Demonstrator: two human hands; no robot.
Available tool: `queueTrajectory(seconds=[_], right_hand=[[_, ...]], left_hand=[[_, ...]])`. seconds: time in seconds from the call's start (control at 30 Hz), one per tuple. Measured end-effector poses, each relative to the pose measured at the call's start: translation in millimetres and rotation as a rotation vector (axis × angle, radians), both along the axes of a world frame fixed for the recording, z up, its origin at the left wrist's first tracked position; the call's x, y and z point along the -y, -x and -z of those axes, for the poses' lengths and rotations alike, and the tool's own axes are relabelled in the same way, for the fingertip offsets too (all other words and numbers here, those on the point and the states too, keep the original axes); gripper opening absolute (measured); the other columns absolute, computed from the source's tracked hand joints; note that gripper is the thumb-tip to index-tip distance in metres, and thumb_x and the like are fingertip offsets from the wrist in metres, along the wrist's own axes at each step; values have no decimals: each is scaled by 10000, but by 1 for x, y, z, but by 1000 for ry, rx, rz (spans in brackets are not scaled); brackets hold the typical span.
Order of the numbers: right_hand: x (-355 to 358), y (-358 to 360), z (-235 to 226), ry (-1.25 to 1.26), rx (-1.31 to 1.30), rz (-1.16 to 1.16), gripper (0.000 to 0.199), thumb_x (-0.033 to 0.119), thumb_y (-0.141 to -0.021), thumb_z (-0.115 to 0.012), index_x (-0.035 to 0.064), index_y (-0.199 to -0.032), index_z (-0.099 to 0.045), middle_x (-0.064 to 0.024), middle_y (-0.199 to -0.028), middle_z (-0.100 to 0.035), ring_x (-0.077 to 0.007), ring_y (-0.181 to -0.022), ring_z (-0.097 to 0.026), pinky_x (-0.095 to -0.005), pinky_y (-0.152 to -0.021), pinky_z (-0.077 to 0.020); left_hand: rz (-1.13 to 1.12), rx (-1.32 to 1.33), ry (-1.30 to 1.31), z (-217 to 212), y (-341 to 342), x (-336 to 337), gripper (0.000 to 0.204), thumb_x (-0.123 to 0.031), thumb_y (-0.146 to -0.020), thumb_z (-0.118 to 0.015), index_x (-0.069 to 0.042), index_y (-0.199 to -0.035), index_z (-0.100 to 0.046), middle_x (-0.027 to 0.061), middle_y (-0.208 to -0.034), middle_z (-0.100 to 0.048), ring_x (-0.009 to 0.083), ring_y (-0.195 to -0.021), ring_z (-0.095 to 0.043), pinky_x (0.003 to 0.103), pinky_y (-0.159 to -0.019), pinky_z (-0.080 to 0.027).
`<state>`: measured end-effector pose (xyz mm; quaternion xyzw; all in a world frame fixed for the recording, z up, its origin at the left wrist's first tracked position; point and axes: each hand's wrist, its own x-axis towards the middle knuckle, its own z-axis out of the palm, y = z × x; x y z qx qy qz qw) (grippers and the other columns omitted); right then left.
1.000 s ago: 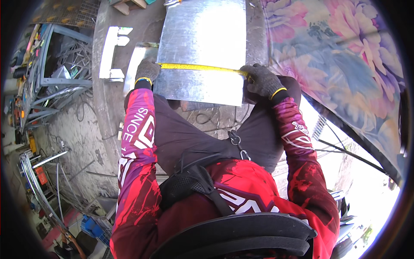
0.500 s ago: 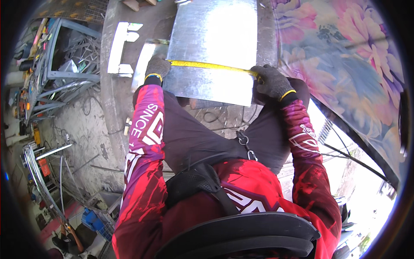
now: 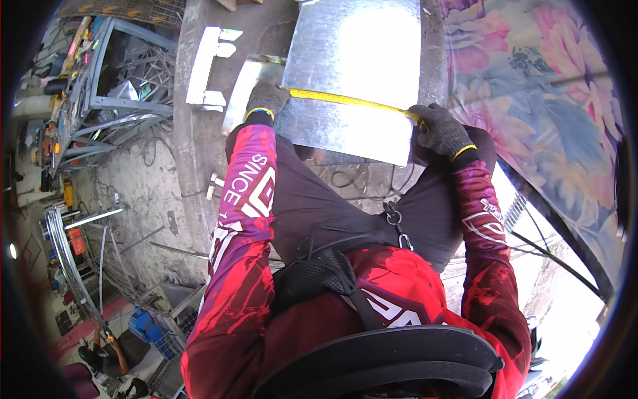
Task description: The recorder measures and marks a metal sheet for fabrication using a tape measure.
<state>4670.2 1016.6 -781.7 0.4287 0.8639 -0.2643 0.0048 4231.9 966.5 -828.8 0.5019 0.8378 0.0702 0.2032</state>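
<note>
A shiny sheet of metal [image 3: 352,130] lies in front of me, its near edge between my knees. Across it runs the yellow blade of a tape measure [image 3: 349,100], stretched from the left edge to the right edge. My left hand [image 3: 267,98], in a dark grey knit glove, is closed on the blade's end at the sheet's left edge. At the right edge my right hand [image 3: 441,130], gloved alike, grips the tape measure; its case is mostly hidden by the fingers. The sheet's far part is washed out by glare.
Left of the sheet lie a narrow metal strip [image 3: 242,93] and a notched bright metal piece [image 3: 203,70]. A grey metal frame [image 3: 100,66] holding scrap stands farther left. Flower-patterned cloth [image 3: 531,86] covers the right side. Bent metal strips [image 3: 63,253] and a blue object [image 3: 145,324] are at lower left.
The whole view has shifted, so the sheet, hands and surroundings appear farther right. Both hands keep their places at the sheet's edges, with the tape still stretched between them.
</note>
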Motion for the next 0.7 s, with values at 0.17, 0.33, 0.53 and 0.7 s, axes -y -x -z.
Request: queueTrajectory(seconds=[0.17,0.33,0.53,0.7], right_hand=[[1,0,1,19,14,8,526,140,-762,-644,168,-1286,-603,-189,-1092,-614,-390,-1051,-610,-473,-918,-509],[0,3,0,-32,-12,8,540,82,-715,-658,124,-1251,-613,-191,-991,-633,-392,-977,-619,-454,-876,-516],[-2,6,-5,6,4,-2,549,156,-724,-662,173,-1269,-602,-182,-1062,-621,-393,-1033,-621,-486,-878,-525],[0,4,-4,9,1,-2,562,151,-724,-656,177,-1281,-588,-190,-1064,-620,-393,-1037,-618,-487,-875,-526]], left_hand=[[-45,77,8,-5,-8,4,445,-331,-725,-779,-4,-1013,-688,212,-981,-705,348,-939,-684,423,-844,-529],[-112,121,75,-12,-23,13,591,-356,-759,-767,-38,-1232,-613,216,-1216,-662,366,-1160,-625,439,-1008,-476],[-167,127,136,-20,-29,13,689,-421,-751,-780,-58,-1287,-543,208,-1245,-638,372,-1174,-616,456,-1012,-470],[-184,108,143,-18,-31,12,769,-448,-751,-783,-74,-1354,-490,212,-1298,-610,372,-1217,-595,469,-1043,-449]])
